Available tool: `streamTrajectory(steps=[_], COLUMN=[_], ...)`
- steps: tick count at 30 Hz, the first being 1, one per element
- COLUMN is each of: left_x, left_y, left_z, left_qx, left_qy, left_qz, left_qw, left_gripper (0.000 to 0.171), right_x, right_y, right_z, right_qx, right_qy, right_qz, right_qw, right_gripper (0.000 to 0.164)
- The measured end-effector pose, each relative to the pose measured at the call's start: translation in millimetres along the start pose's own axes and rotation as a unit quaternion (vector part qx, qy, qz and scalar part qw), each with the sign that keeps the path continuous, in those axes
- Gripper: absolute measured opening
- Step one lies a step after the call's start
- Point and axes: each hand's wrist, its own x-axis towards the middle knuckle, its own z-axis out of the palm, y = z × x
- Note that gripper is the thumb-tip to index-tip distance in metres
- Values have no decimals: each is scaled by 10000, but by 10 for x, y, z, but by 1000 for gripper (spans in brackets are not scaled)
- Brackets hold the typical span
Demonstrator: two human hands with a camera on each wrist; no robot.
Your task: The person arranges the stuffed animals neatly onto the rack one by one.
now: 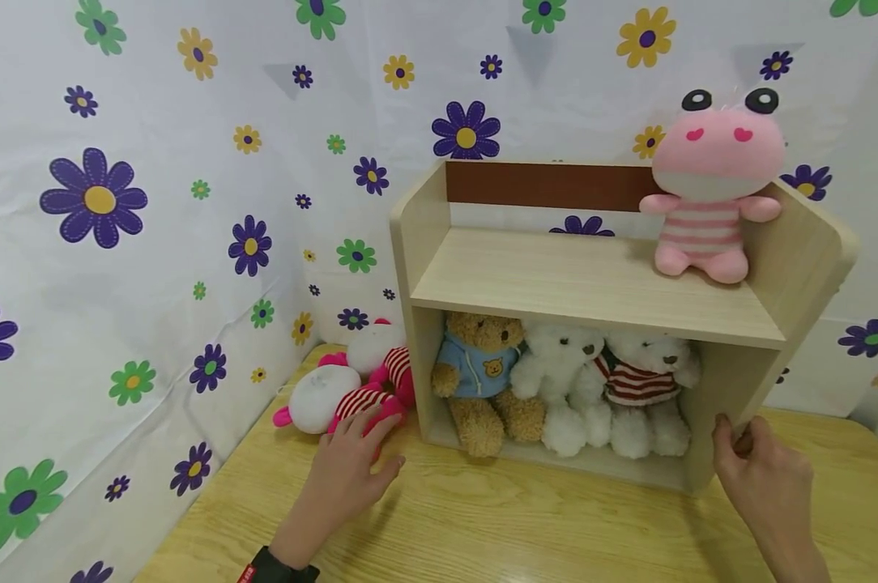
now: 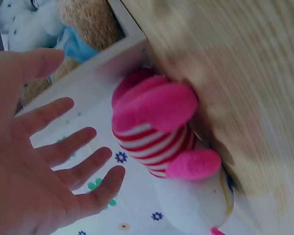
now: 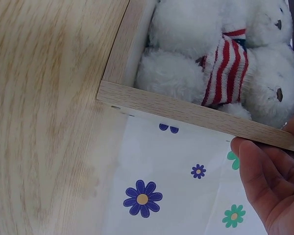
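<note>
The step in hand appeared to be a reach for the near plush toy (image 1: 318,401), with the shelf (image 1: 534,259) steadied from the right. That toy lay on the counter (image 1: 483,526) just left of the shelf, its white head to the left and its striped body toward the shelf's side; a far plush toy (image 1: 372,350) lay just behind it.

The left hand (image 1: 347,474) came in from the near left, palm down, its grip unclosed and its fingers spread over the toy's pink limbs (the left wrist view showed nothing held, though light contact was hard to judge). The right hand (image 1: 767,478) pinched the front edge of the shelf's right side panel between thumb and curled fingers.

The next move seemed to call for the left fingers to close round the soft body and lift, probably toward the bare upper board, left of the seated pink toy (image 1: 705,219).
</note>
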Motion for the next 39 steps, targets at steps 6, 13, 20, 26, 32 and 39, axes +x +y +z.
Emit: streamTrajectory(steps=[6, 13, 20, 26, 32, 39], left_x=[62, 166, 239, 265, 250, 247], left_y=[-135, -214, -205, -229, -338, -453], left_z=[-33, 23, 82, 126, -31, -360], left_qx=[177, 26, 213, 399, -297, -1276], left_qy=[67, -130, -496, -441, -434, 310], left_qz=[-366, -790, -1309, -1653, -1938, -2455], left_qw=[9992, 9968, 9899, 9845, 9796, 9605], left_gripper=[57, 63, 70, 69, 58, 50], right_x=[0, -18, -45, -37, -32, -29], right_y=[8, 29, 23, -2, 8, 19], right_z=[-13, -16, 3, 18, 14, 15], right_qx=[-2, 104, 60, 84, 93, 122], right_qy=[-81, -91, -108, -9, -102, -91], right_qz=[39, 167, 206, 182, 258, 305], right_qw=[10000, 9998, 9997, 9998, 9996, 9994], right_gripper=[34, 35, 32, 28, 29, 30])
